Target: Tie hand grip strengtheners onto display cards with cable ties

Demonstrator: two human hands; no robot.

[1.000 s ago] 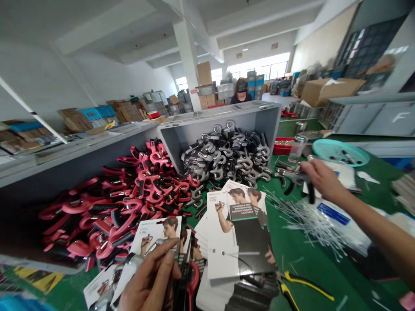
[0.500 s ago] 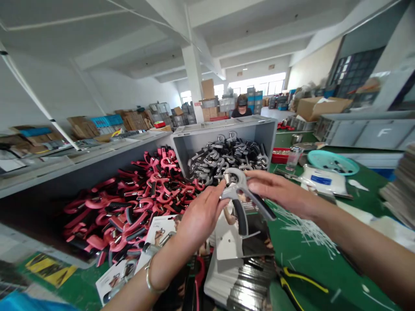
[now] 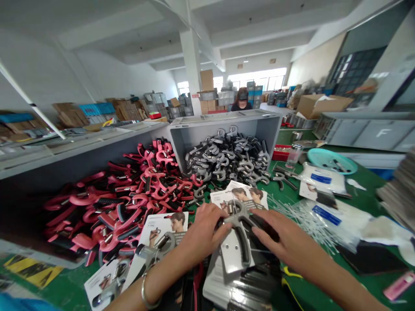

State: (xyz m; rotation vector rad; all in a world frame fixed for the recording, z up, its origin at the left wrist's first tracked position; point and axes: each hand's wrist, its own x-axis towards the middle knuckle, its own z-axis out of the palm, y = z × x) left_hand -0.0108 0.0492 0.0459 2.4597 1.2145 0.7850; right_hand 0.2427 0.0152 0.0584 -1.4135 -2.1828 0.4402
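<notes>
A grey hand grip strengthener [image 3: 241,242] with a metal spring and black-lined handles lies against a printed backing card [image 3: 228,252]. My left hand [image 3: 207,226] is closed on its left side near the spring, thumb on the front. From the other side my right hand [image 3: 280,235] has thumb and fingers about the right handle, which it partly hides. Underneath is a stack of shiny packed cards [image 3: 223,283]. More printed cards [image 3: 248,194] lie just behind. Left of my left wrist, another grey strengthener [image 3: 165,244] rests on a card.
A tipped grey crate [image 3: 81,157] holds pink strengtheners [image 3: 152,181]; a second crate [image 3: 223,119] holds grey ones [image 3: 223,157]. White zip ties [image 3: 301,220], a turquoise plate [image 3: 330,160] and yellow-handled pliers [image 3: 292,273] lie at right. A person [image 3: 241,101] sits beyond the crates.
Both hands have lowered the grey strengthener toward me, onto the backing card. The printed cards behind it now show more fully. The view has shifted slightly.
</notes>
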